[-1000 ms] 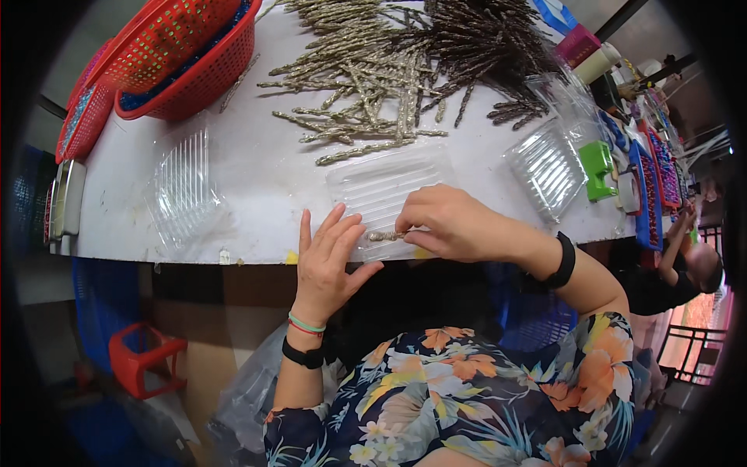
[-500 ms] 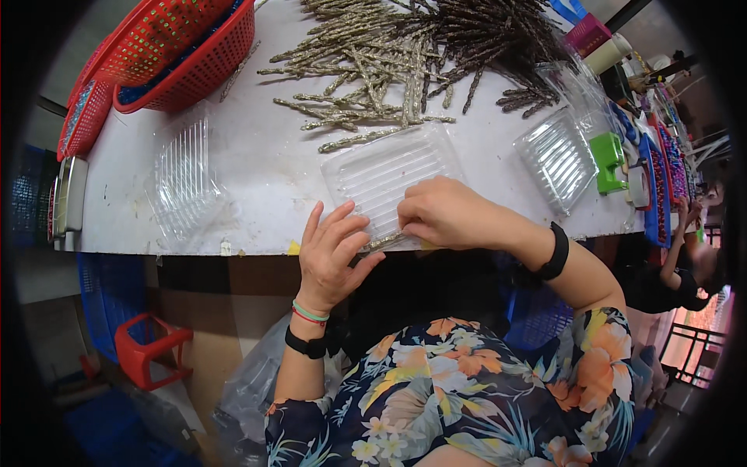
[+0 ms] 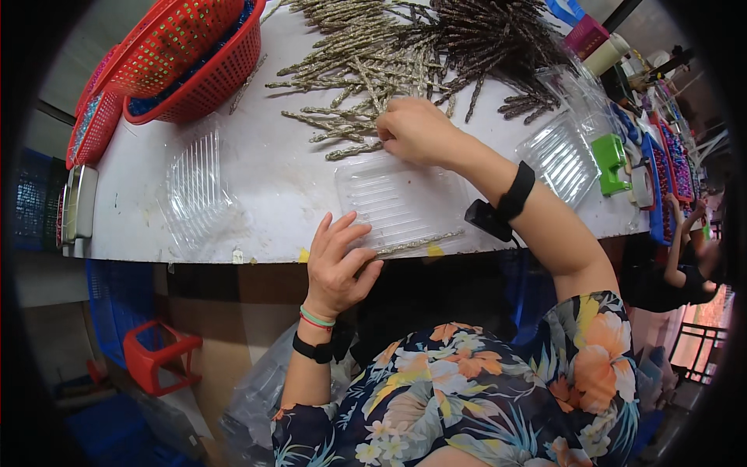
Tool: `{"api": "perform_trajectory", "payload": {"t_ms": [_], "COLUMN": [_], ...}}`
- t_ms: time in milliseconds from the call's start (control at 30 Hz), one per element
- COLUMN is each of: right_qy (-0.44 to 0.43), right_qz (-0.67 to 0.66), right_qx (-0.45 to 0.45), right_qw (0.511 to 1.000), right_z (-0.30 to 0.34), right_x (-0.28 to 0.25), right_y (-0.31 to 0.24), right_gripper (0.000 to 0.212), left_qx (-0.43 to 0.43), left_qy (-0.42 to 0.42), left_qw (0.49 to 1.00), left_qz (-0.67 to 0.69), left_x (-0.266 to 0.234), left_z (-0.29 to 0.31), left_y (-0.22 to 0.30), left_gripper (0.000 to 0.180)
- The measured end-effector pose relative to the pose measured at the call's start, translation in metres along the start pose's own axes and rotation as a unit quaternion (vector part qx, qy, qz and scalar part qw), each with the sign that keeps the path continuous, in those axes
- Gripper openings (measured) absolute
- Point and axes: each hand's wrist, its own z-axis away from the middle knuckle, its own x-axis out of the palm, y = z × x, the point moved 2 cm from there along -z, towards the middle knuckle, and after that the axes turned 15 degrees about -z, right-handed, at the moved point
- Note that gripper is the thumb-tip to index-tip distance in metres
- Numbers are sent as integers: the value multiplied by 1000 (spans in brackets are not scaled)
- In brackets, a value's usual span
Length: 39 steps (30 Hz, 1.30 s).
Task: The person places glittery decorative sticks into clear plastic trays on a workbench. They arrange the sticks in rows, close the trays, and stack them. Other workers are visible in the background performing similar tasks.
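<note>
Fingers (image 3: 388, 132) of the right hand (image 3: 420, 131) meet a glittery gold stick (image 3: 352, 152).

Right hand (image 3: 420, 134) leaves the clear tray (image 3: 401, 204) for the heap of pale gold sticks (image 3: 350, 58)

I see the fingers lift off the gold stick (image 3: 420, 244) they were covering; it now shows along the tray's near edge. The hand has gone across to the heap's near side, fingers curled downward. The forearm (image 3: 564, 241) stretches farther over the surface (image 3: 268, 194), and a black box (image 3: 489, 221) has come into sight at the wristband (image 3: 517, 191).
</note>
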Motion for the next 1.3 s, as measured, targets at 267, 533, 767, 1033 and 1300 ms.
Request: {"api": "perform_trajectory", "payload": {"t_ms": [267,533,767,1033,1300], "right_qy": [24,-97,-110,-152,96], "right_qz": [-343,-305,-157,-211,46], "right_qx": [65,94,14,109,8], "right_qw": [937,943,981,959,994], "right_z": [30,112,118,97,0], "right_x": [-50,-36,-16,-20,6], "right_y": [-39,-43,-48,-55,5], "right_gripper": [16,18,12,10,11], "left_qx": [-24,-20,-20,-13,-14], "left_qy": [9,37,52,11,20], "left_qw": [1000,998,998,1000,1000], "left_qz": [12,39,43,-23,-14], "left_x": [4,9,11,5,7], "left_z": [6,7,4,3,3], "left_y": [-3,-4,-2,2,-1], "left_gripper": [30,54,67,27,29]}}
